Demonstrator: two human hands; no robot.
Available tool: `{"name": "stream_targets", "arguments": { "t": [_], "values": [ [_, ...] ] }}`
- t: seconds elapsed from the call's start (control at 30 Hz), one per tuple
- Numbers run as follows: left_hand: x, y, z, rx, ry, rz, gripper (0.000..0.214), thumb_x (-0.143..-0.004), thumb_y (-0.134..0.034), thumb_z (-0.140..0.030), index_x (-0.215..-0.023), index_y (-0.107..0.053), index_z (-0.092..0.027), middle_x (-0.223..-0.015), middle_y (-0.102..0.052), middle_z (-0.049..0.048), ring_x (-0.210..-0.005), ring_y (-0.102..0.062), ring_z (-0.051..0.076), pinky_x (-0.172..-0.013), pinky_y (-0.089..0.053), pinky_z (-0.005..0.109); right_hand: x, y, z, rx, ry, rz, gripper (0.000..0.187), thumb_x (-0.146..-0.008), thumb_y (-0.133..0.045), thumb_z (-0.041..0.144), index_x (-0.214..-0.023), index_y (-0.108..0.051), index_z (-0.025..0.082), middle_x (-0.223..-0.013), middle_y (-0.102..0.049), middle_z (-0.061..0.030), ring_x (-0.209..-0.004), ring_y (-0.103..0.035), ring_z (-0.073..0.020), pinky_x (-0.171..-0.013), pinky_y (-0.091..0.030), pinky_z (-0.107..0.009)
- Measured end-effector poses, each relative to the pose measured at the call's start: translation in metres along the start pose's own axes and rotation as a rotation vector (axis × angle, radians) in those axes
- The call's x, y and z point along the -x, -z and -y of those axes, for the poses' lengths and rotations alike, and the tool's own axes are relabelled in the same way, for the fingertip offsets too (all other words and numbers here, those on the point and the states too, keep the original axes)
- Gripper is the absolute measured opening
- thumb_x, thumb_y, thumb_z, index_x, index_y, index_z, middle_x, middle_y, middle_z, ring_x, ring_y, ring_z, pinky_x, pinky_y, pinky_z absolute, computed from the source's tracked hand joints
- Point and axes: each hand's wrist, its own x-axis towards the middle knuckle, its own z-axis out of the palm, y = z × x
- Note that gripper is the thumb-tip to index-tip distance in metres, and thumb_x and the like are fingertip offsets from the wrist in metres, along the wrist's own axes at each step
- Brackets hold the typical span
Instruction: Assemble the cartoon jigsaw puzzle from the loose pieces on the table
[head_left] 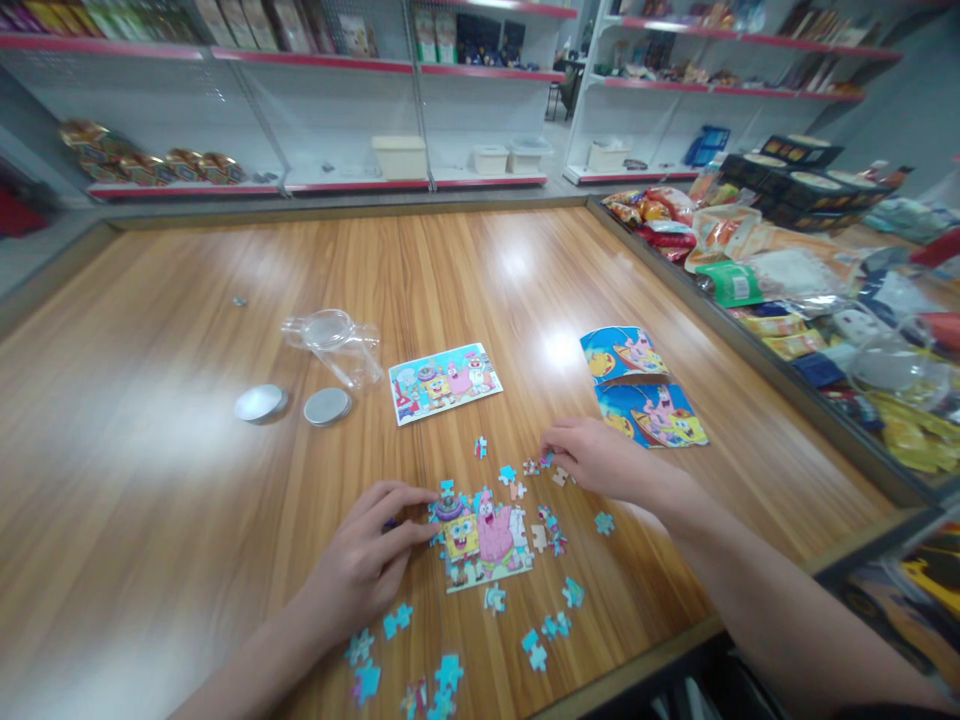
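A partly joined jigsaw puzzle [491, 535] with a yellow sponge and a pink starfish character lies on the wooden table. My left hand [371, 545] rests at its left edge, fingers stretched out and fingertips touching the pieces there. A small dark piece shows partly beneath those fingers. My right hand [592, 457] is above and right of the puzzle, its fingers pinched on a small blue puzzle piece [547, 460] at table level. Loose pieces lie around, among them a blue piece [508, 474], a face-down piece [539, 538] and a joined blue cluster [448, 672].
Behind the puzzle lies a picture card [446, 382]. A cut blue package card [649, 413] is at the right. Two round metal lids [328, 406] and a clear plastic container [330, 335] stand left. Snack packets [772, 275] fill the bordering right-hand bin.
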Motion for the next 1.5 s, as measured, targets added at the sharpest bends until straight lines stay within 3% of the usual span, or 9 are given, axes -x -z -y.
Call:
{"name": "stream_targets", "arguments": {
  "t": [0.23,0.93,1.17,1.5],
  "values": [
    [-0.0022,0.0004,-0.0008,-0.003,-0.013,-0.011,0.039,-0.092,-0.046,0.001,-0.112,-0.071,-0.022,-0.125,-0.062,0.0126,-0.112,-0.056,0.024,-0.091,-0.054,0.044,-0.0004,-0.0030,-0.0031,0.030,-0.043,-0.057,0.008,-0.090,-0.067,0.025,-0.093,-0.066,0.018,-0.090,-0.067,-0.0049,-0.081,-0.060,-0.0175,-0.072,-0.040,-0.029],
    [-0.0032,0.0017,-0.0029,0.007,-0.010,0.001,0.039,-0.091,-0.048,0.003,-0.112,-0.070,-0.021,-0.127,-0.060,0.0120,-0.114,-0.054,0.024,-0.092,-0.051,0.044,-0.0005,-0.0025,0.0000,0.015,-0.005,-0.036,0.008,-0.091,-0.058,0.015,-0.085,-0.064,0.018,-0.086,-0.067,-0.0036,-0.081,-0.060,-0.0166,-0.071,-0.039,-0.028],
    [-0.0030,0.0021,-0.0035,0.005,-0.004,0.001,0.039,-0.091,-0.047,0.003,-0.111,-0.070,-0.021,-0.126,-0.060,0.0124,-0.114,-0.055,0.025,-0.093,-0.051,0.044,0.0013,-0.0032,0.0002,0.013,-0.030,-0.031,0.005,-0.087,-0.068,0.023,-0.087,-0.065,0.019,-0.082,-0.066,-0.0020,-0.073,-0.057,-0.0156,-0.066,-0.035,-0.028],
    [-0.0002,0.0005,-0.0007,0.007,0.006,0.017,0.037,-0.092,-0.047,0.002,-0.111,-0.070,-0.020,-0.128,-0.060,0.0121,-0.116,-0.054,0.024,-0.095,-0.050,0.045,0.0010,-0.0072,-0.0009,-0.017,-0.046,-0.011,0.009,-0.085,-0.070,0.022,-0.091,-0.063,0.019,-0.090,-0.066,-0.0036,-0.078,-0.058,-0.0160,-0.068,-0.037,-0.027]
  ]
}}
